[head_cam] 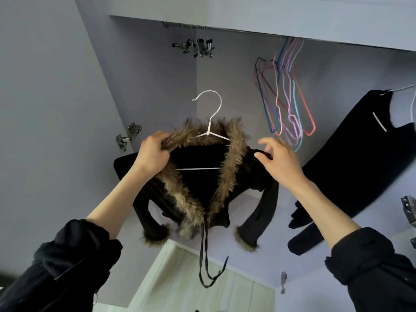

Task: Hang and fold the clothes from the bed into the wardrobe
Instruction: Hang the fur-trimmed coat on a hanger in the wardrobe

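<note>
- Jacket (202, 176), black with a brown fur trim, sits on a white hanger (210, 129) held up in front of the open wardrobe (225, 25); its sleeves and two black cords dangle free below, and the hook stands clear of the collar, not yet on anything.
- Head view: the left hand (153, 154) has its grip curled round the fur collar at the jacket's left shoulder and, as far as I can judge, carries the weight there.
- Head view: the right hand (279, 161) is at the right shoulder with thumb and forefinger pinching a fold of the black cloth while the other fingers are spread loose.
- Rail (225, 29) runs along the wardrobe's top edge. A cluster of metal clip hangers (198, 47) hangs near its left end, a bunch of coloured wire hangers (286, 86) towards the right, and a dark garment (360, 154) on another white hanger at the far right.
- Doing it well, I judge: first square the right shoulder on the hanger arm so the jacket will not slide off, then lift by the hanger neck, not the fur, and set the hook on the bare stretch of rail between the clip hangers and the wire hangers.
- Keep the hook's opening facing the rail and watch that the cords do not catch.
</note>
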`<action>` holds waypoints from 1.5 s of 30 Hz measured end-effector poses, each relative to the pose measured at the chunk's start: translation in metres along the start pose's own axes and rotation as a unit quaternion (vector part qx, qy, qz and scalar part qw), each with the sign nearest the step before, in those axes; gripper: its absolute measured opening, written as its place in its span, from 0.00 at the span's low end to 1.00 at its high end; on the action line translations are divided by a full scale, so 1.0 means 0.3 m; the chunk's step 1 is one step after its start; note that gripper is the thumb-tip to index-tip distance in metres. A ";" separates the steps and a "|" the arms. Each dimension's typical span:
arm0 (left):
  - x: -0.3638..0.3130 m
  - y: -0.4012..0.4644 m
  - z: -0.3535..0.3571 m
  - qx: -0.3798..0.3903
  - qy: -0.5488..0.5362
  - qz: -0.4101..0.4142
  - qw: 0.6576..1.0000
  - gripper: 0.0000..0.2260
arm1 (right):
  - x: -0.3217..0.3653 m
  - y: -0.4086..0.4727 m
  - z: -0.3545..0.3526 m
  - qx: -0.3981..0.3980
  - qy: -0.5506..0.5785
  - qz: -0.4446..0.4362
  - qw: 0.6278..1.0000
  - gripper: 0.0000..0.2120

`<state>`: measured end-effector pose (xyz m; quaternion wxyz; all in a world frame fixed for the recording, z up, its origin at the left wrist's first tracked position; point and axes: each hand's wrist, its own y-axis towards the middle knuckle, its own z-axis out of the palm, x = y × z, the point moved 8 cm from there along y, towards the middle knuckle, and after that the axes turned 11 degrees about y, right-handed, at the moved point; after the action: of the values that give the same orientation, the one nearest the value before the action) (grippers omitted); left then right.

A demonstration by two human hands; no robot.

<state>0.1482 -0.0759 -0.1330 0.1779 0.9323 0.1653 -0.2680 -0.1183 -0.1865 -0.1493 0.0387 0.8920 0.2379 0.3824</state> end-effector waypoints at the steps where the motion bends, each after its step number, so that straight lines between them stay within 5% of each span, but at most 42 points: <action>1: -0.015 0.002 0.000 0.005 -0.014 0.014 1.000 0.11 | 0.004 0.020 0.009 0.037 -0.080 -0.015 0.996 0.21; 3: -0.043 0.009 -0.001 0.015 -0.038 0.035 0.999 0.09 | 0.011 0.042 0.051 0.116 -0.156 -0.036 0.980 0.23; 6: -0.073 0.016 -0.020 0.003 -0.048 0.048 0.998 0.09 | 0.047 0.050 0.060 0.097 -0.013 -0.013 0.995 0.08; 11: 0.005 -0.001 -0.066 -0.110 0.170 -0.034 0.979 0.18 | 0.045 0.043 0.012 0.017 0.041 -0.009 0.999 0.07; 14: 0.075 -0.009 -0.024 -0.056 0.083 -0.125 0.987 0.17 | 0.032 0.028 -0.024 -0.002 -0.002 0.012 1.000 0.08; 17: 0.043 0.025 -0.048 -0.079 0.008 -0.123 0.989 0.14 | 0.049 0.000 -0.030 0.020 -0.129 -0.013 0.991 0.09; 21: -0.067 0.080 -0.131 -0.136 -0.001 -0.069 0.988 0.13 | 0.036 -0.032 -0.015 0.069 -0.234 -0.030 0.969 0.10; 28: -0.155 0.044 0.023 0.050 0.053 0.079 0.994 0.09 | -0.002 -0.027 -0.121 -0.046 -0.040 0.071 0.996 0.11; 31: -0.166 0.042 0.000 0.016 0.061 0.149 0.987 0.10 | -0.021 -0.042 -0.146 -0.049 -0.013 0.089 0.995 0.18; 36: -0.208 0.050 0.064 0.039 0.205 0.236 0.949 0.23 | -0.026 -0.072 -0.198 -0.066 0.050 0.071 0.994 0.11; 40: -0.277 0.037 0.084 0.005 0.162 0.306 0.938 0.17 | -0.063 -0.107 -0.248 -0.078 0.058 0.051 0.994 0.10; 45: -0.302 0.043 0.134 0.046 0.065 0.274 0.958 0.14 | -0.111 -0.171 -0.304 -0.048 0.075 0.067 0.994 0.19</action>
<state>0.0632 -0.1234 -0.1111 0.1903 0.9644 -0.0980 -0.1553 -0.2222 -0.1667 -0.1202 0.0381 0.8718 0.1612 0.4610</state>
